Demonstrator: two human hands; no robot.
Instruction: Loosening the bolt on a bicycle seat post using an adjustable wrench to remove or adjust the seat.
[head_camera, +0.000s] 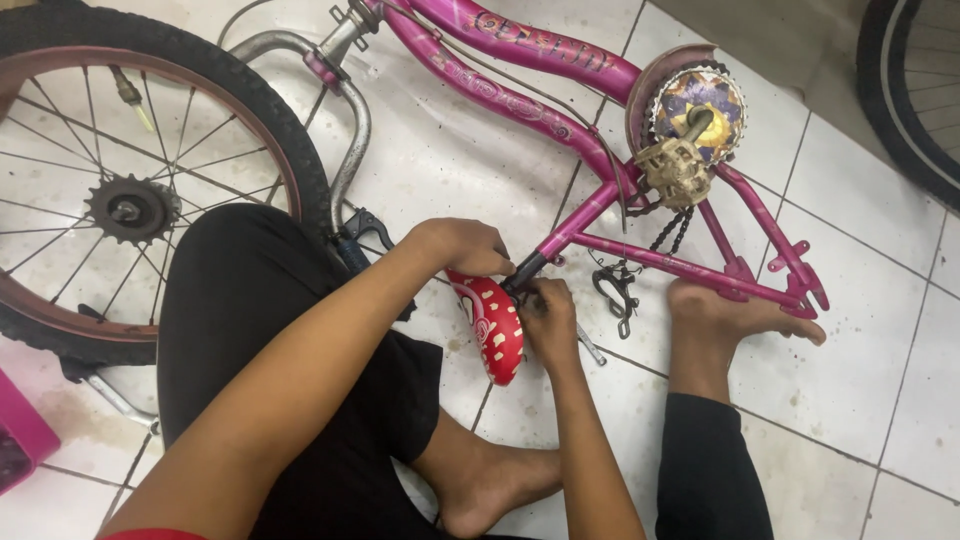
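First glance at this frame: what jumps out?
The pink bicycle frame lying on the white tiled floor, with its grimy crank and chainring upper right. At centre, the left hand and right hand meet at the seat post above the red saddle. A detached wheel lies at left; a bare foot rests against the rear stays.

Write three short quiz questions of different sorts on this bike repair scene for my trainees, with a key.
1. True or false: the pink bike frame stands upright.
2. What are the left hand and right hand working at? A) red saddle B) detached wheel C) chain
3. Which body part rests on the rear stays?

Key: 1 false, it lies on the tiled floor. 2 A. 3 a bare foot.
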